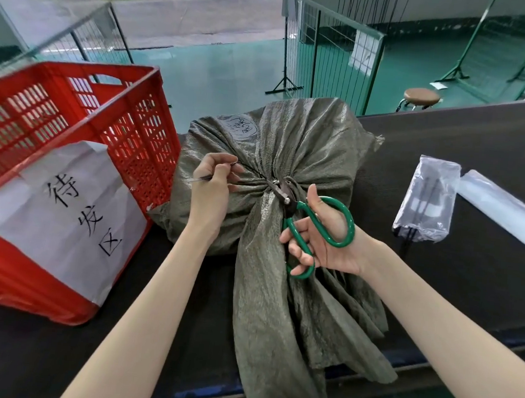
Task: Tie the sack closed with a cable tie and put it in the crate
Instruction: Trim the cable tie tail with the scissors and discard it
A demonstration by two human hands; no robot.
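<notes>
Woven green sack [289, 169] on the dark table [439, 280], neck cinched by a black cable tie [251, 171]. Left hand [212, 190] pinching the tie's tail taut; right hand [325, 237] closed through green-handled scissors [313, 226], blades at the knot. Risk: nicking the fabric or the locked loop (blades nearly touching both). Left of the pinch, red crate [71, 109], sign [70, 218] reading "待发区"; sack's stamp illegible.

Olive sack [291, 156], red crate [80, 110], grn scissors [322, 227]

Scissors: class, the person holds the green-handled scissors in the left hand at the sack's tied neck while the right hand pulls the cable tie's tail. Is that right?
No, the hands are swapped. The head view shows the right hand holding the scissors at the sack neck, while the left hand pulls the cable tie tail.
</notes>
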